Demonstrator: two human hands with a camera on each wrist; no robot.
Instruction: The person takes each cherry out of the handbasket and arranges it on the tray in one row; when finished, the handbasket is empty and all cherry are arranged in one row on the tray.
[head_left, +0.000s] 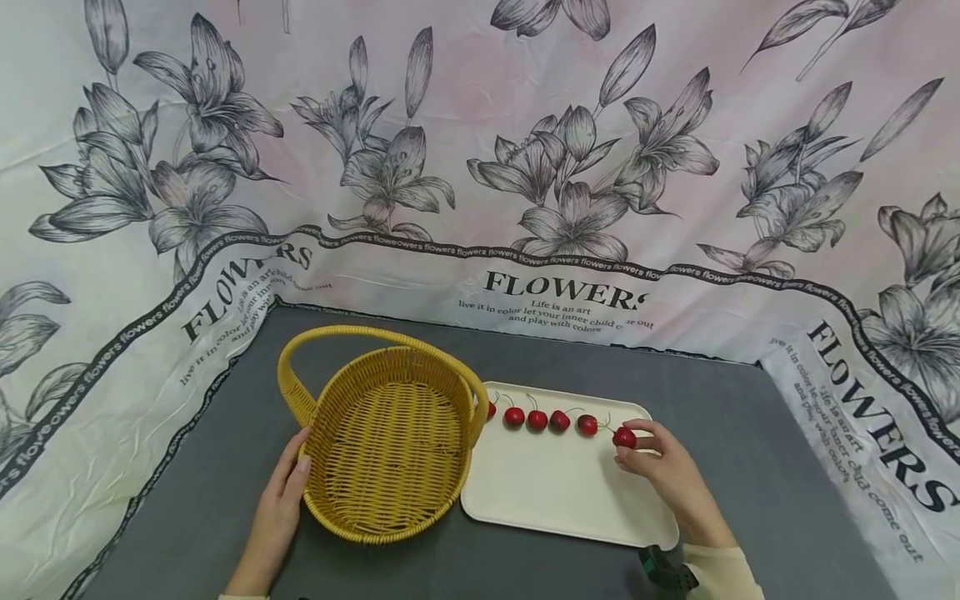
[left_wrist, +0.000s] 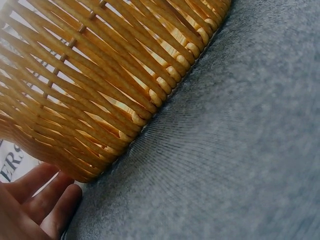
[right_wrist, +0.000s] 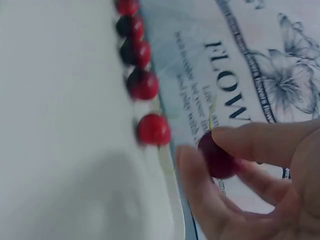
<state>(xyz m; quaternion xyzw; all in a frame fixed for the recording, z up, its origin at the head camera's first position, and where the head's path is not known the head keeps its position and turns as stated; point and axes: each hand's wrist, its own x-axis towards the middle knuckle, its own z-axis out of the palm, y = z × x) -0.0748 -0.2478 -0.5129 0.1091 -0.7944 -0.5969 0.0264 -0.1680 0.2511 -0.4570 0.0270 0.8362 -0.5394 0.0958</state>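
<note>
My left hand point(head_left: 279, 492) is at the left side of a yellow woven basket point(head_left: 386, 467) with an arched handle. In the left wrist view, its nearly straight fingers point(left_wrist: 64, 202) touch the outside of the basket's wall; the thumb is hidden there. The right hand point(head_left: 667, 468) pinches a dark red cherry point(right_wrist: 218, 156) between thumb and fingers, above the right part of a cream tray point(head_left: 562, 500). The cherry's thin stem points up. Several other red cherries point(head_left: 559, 421) with stems lie in a row along the tray's far side.
Grey cloth point(head_left: 465, 567) covers the table. Behind and at both sides hangs a white fabric point(head_left: 480, 200) with printed flowers and lettering. The basket stands against the tray's left end, its handle partly covering the leftmost cherry. A dark band point(head_left: 667, 571) circles the right wrist.
</note>
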